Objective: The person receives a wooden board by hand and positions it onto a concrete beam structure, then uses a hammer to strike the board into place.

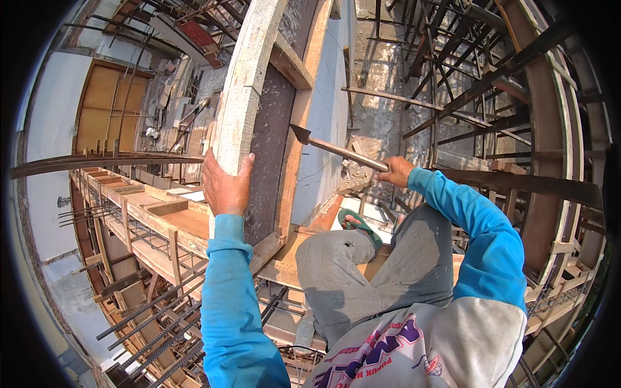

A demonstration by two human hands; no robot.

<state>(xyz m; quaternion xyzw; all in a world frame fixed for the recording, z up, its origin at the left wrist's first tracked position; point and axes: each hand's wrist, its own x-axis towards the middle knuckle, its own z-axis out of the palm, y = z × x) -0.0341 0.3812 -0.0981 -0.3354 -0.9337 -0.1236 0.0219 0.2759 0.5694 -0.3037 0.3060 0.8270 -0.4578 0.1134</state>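
My left hand (226,184) grips the near end of a long pale timber (249,84), its thumb on the right side and its fingers on the left. The timber edges a formwork panel (268,136) with a dark face and wooden ribs, which stretches away from me. In my right hand (396,172) is a hammer, held near the end of its handle (349,155). Its dark, pointed head (300,134) is over the panel's right-hand wooden rail (294,161). Whether the head touches the rail, I cannot tell.
My bent legs (375,265) and a green sandal (359,227) are above boards. Steel reinforcing bars (155,317) stick out at lower left beside a wooden beam form (149,207). A pale wall (323,129) drops beside the panel. Scaffold poles (453,71) fill the right side, over ground far below.
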